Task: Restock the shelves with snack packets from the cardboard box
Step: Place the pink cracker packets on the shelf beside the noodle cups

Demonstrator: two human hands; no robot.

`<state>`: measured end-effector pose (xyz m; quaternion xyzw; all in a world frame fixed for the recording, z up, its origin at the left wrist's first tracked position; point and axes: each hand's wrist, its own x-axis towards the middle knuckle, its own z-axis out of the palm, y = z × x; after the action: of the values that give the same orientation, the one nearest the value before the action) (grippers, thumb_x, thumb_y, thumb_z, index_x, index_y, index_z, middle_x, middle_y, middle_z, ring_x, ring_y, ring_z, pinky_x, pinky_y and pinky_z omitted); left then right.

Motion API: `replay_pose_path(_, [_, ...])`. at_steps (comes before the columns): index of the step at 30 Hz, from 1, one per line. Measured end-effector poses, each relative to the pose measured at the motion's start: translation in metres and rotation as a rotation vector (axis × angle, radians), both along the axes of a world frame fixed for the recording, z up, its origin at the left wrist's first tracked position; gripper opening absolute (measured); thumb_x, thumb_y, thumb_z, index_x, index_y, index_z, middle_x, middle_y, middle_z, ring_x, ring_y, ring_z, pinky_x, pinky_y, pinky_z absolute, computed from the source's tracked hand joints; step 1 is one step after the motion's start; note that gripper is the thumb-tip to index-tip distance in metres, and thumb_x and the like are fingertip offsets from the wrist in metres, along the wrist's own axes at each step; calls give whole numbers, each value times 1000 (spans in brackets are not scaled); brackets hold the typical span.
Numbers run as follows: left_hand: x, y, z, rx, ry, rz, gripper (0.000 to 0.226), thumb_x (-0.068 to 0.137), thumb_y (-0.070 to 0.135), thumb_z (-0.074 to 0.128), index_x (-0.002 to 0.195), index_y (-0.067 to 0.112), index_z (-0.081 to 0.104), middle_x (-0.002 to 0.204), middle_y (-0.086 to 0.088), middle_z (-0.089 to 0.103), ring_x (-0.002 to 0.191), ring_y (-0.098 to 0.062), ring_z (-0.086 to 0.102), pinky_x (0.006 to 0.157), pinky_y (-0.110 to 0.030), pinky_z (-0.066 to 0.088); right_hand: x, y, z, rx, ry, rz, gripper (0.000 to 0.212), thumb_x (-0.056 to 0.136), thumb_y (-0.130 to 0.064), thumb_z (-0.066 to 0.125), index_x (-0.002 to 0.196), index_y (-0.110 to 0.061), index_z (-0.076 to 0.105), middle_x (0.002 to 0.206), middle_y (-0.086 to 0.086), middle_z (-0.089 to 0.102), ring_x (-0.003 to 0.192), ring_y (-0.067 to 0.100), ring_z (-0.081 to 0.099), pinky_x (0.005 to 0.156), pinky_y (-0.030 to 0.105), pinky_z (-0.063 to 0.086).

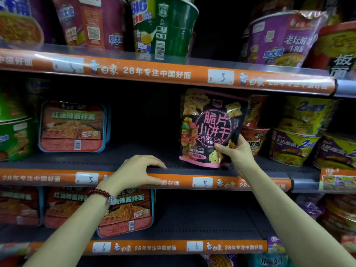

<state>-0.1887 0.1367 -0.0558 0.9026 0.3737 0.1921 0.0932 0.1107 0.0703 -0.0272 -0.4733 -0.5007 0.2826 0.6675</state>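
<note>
Dark metal shelving fills the view, three tiers edged with orange price strips, and the middle shelf [119, 160] serves as the landmark. At its far left stand green noodle bowls [11, 135], and just right of them a red tray of noodles [72, 126] with a blue rim stands upright on the deck. A bare dark stretch of the shelf follows. In front of that gap the left hand [134, 173] rests on the shelf's front lip, fingers straight and spread over the edge, holding nothing; a dark red bead bracelet [100, 193] circles its wrist. Right of the gap the snack packet [211, 128], black and pink with biscuit pictures, stands upright with its bottom edge on the shelf deck. The right hand [238, 154] pinches its lower right corner, thumb across the front and fingers curled behind. Just behind and right of the packet, red noodle cups [254, 132] are stacked close, partly hidden by it, and further right sit yellow and purple bowls [300, 135]. Above the middle shelf, a green tub [165, 27] and a purple tub [283, 39] line the top tier. Below it, more red trays [125, 212] lean on the lowest tier, partly covered by the left forearm.
</note>
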Motion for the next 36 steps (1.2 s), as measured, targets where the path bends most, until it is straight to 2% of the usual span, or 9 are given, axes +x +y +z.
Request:
replay_pose_path(4, [0, 1, -1, 19, 5, 10, 57, 59, 77, 53, 110, 54, 57, 120, 34, 52, 117, 4, 48, 96, -42, 45, 0, -1, -4, -25, -73, 38, 47, 72, 4, 77, 106, -23, 59, 104, 2, 72, 95, 15, 71, 76, 27, 59])
replay_pose_path(8, [0, 1, -2, 19, -3, 12, 53, 61, 76, 54, 109, 54, 57, 120, 33, 53, 116, 4, 49, 95, -40, 46, 11, -5, -5, -111, -206, 101, 59, 65, 4, 82, 110, -26, 56, 105, 0, 73, 98, 16, 70, 84, 33, 57])
replay_pose_path(12, [0, -1, -2, 24, 7, 22, 48, 69, 66, 64, 114, 50, 58, 123, 32, 52, 117, 4, 48, 94, -38, 45, 20, -6, -3, -160, -292, 113, 69, 61, 1, 85, 116, -28, 54, 109, -2, 72, 101, 15, 69, 87, 35, 55])
replay_pose_path(18, [1, -2, -1, 19, 12, 31, 55, 64, 72, 58, 114, 50, 58, 121, 35, 51, 116, 5, 48, 95, -37, 45, 12, 1, -8, -108, -335, -36, 73, 60, -2, 87, 121, -22, 52, 109, -9, 69, 97, 0, 66, 76, 15, 54])
replay_pose_path(22, [1, -2, 0, 25, 12, 36, 58, 61, 75, 54, 114, 51, 58, 120, 35, 52, 115, 6, 48, 93, -35, 45, 15, 4, -9, -134, -358, -58, 76, 59, -6, 89, 123, -22, 52, 112, -7, 69, 103, 9, 65, 86, 28, 53])
replay_pose_path(26, [2, -6, 1, 24, 13, 47, 63, 58, 78, 49, 114, 51, 58, 121, 35, 52, 114, 7, 47, 93, -35, 46, 16, -1, -5, -190, -340, 9, 62, 63, 0, 85, 113, -24, 55, 106, -7, 70, 94, 5, 68, 77, 20, 55])
replay_pose_path(28, [2, -8, 2, 24, 18, 51, 59, 61, 76, 53, 114, 50, 58, 121, 34, 52, 115, 6, 48, 93, -35, 46, 20, -3, -4, -232, -307, 65, 59, 64, 5, 83, 108, -24, 57, 105, -2, 72, 95, 12, 70, 82, 31, 58])
replay_pose_path(31, [3, -10, 4, 26, 17, 59, 48, 69, 65, 66, 114, 49, 59, 121, 33, 53, 115, 5, 48, 93, -32, 44, 25, -4, -3, -272, -261, 114, 58, 64, 9, 81, 108, -22, 58, 108, 5, 73, 101, 24, 69, 91, 49, 54])
replay_pose_path(36, [3, -10, 6, 13, 30, 47, 50, 67, 66, 66, 113, 49, 59, 121, 30, 54, 117, 1, 50, 96, -38, 46, 19, -10, -2, -258, -259, 61, 55, 65, 7, 82, 107, -22, 60, 106, 4, 73, 100, 20, 70, 94, 46, 54])
